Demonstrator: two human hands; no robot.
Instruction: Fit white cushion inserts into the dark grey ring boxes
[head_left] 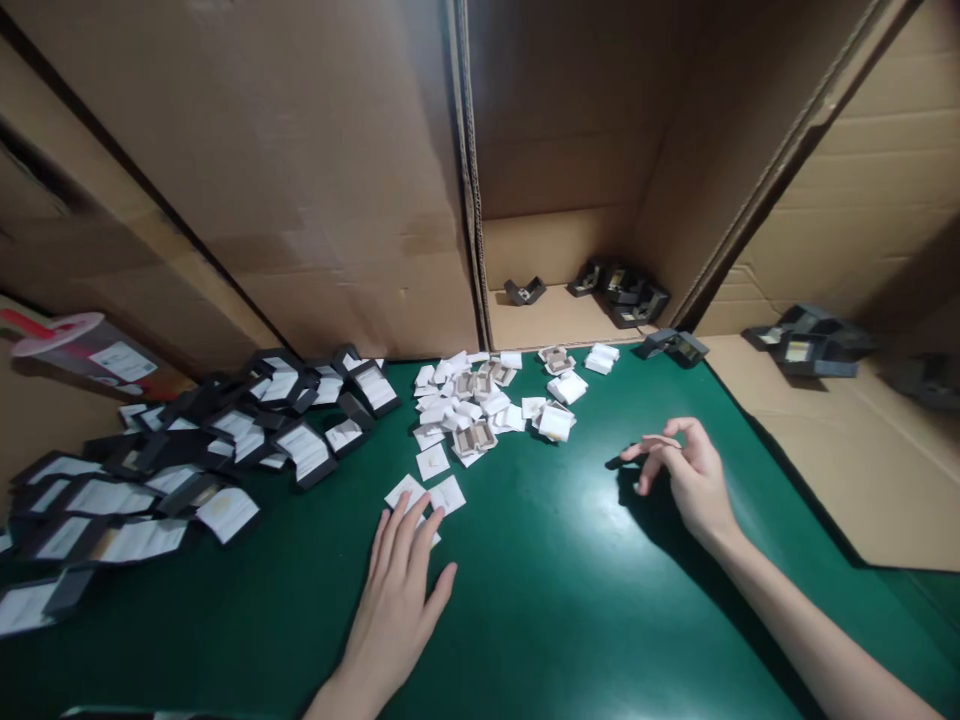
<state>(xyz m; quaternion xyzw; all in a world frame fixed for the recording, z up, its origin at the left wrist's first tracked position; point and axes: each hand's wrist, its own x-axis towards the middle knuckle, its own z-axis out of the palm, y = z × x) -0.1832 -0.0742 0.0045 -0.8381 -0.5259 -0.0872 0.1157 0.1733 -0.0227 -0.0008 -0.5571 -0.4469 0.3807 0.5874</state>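
Observation:
My left hand (401, 590) lies flat, its fingers stretched out over small square white cards (448, 494) at the near end of a loose pile. Its fingertips partly cover these cards. My right hand (694, 480) is over the green table to the right, fingers loosely bent and apart, with no held thing visible. A dark spot shows by its fingertips; I cannot tell whether it is a shadow or a small object. Beyond and between the hands lie several small white folded inserts (555, 421) and greyish-brown inserts (474, 438), heaped together.
Black open boxes with white paper linings (304, 452) crowd the left side. A clear plastic tub (112, 355) lies tilted behind them. Cardboard walls (337, 180) enclose the back. Several small black boxes (630, 295) sit in the cardboard recess, others (814, 345) at right.

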